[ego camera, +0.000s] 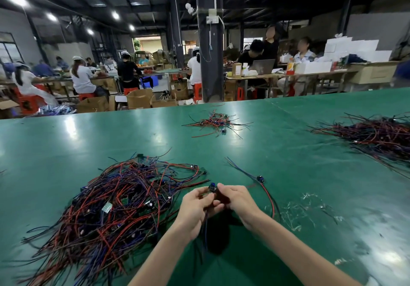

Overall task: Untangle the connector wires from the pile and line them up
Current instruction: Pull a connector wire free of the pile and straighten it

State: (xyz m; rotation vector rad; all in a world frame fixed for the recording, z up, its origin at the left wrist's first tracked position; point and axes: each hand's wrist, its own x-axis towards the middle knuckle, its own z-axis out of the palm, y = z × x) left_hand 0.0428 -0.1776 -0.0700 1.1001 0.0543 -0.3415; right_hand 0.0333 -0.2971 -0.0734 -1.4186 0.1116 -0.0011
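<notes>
Your left hand (195,206) and right hand (235,199) both pinch one wire (212,188), held just right of the pile (115,201). Its leads (205,230) hang near the pile's edge. Yank and they'll likely snag strands or strain the joint.

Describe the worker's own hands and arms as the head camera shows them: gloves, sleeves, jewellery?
No gloves: the left hand and right hand are bare. The left forearm and right forearm are bare too, with no sleeve showing down to the frame's bottom edge. No watch, bracelet, ring, tape or marking is visible on either.
</notes>
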